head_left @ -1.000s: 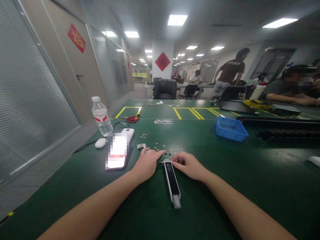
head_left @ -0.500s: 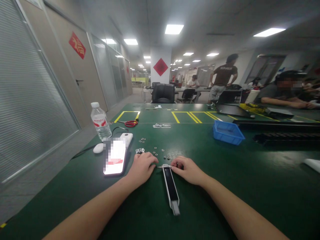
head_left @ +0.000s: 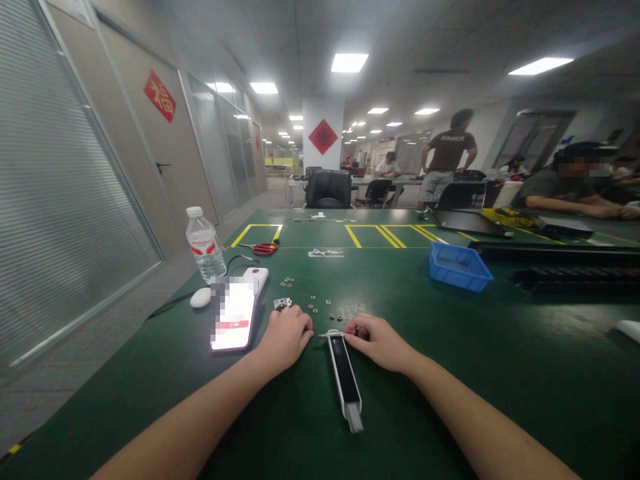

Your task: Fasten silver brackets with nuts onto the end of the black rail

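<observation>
White-framed long device (head_left: 344,370) lies on the green bench (head_left: 525,347), between both forearms; its long axis runs near to far, far end canted slightly left, grey tab (head_left: 355,419) nearest. 1 pin (head_left: 321,335) at the far end points toward the bench's left edge. Left hand (head_left: 287,337): palm down, fingers curled, beside the pin; contents cannot be told. Right hand (head_left: 380,341): turned inward, thumb-to-finger gap narrow at the device's far end; grip cannot be confirmed.
</observation>
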The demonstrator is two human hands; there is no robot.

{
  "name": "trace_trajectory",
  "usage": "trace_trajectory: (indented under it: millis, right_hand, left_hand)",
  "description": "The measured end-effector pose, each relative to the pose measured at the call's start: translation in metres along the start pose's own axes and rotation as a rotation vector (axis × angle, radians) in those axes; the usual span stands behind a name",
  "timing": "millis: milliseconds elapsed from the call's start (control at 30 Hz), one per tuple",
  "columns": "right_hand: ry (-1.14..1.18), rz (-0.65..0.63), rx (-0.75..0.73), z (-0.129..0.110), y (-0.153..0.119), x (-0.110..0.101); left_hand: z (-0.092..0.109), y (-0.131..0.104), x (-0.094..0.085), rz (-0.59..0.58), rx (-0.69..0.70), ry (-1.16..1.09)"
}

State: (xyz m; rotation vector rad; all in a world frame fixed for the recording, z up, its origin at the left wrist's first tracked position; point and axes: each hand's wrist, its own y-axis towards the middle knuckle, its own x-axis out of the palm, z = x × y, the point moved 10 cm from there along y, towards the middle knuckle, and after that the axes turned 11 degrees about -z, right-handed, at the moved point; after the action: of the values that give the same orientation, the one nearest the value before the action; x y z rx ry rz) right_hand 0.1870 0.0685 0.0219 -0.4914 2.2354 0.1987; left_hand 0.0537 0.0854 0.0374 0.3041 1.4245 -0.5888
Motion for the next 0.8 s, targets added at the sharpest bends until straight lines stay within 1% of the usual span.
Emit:
trace_trajectory:
  millis: [100, 267, 533, 633, 800]
  right_hand:
    - [0.004, 0.001, -0.009, 0.0001, -0.0002, 0.0002]
    - [-0.001, -0.002, -0.006, 0.0002, -0.0002, 0.0004]
    - [-0.007, -0.004, -0.013, -0.0009, -0.0002, 0.0004]
    - [-0.008, -0.005, -0.011, 0.0005, -0.0003, 0.0007]
    - [-0.006, -0.018, 0.004, 0.0016, -0.0005, 0.0019]
  left_hand:
    - [0.0025, 0.0015, 0.0013, -0.027, 0.004, -0.016]
    - [0.0045, 0.0015, 0.0027, -0.039, 0.015, -0.043]
    - [0.0035, -0.0019, 0.0031, 0.036, 0.064, -0.040]
    - [0.0054, -0.0040, 0.0003, 0.045, 0.098, -0.071]
    - [0.0064, -0.0078, -0.0049, 0.051, 0.113, -0.107]
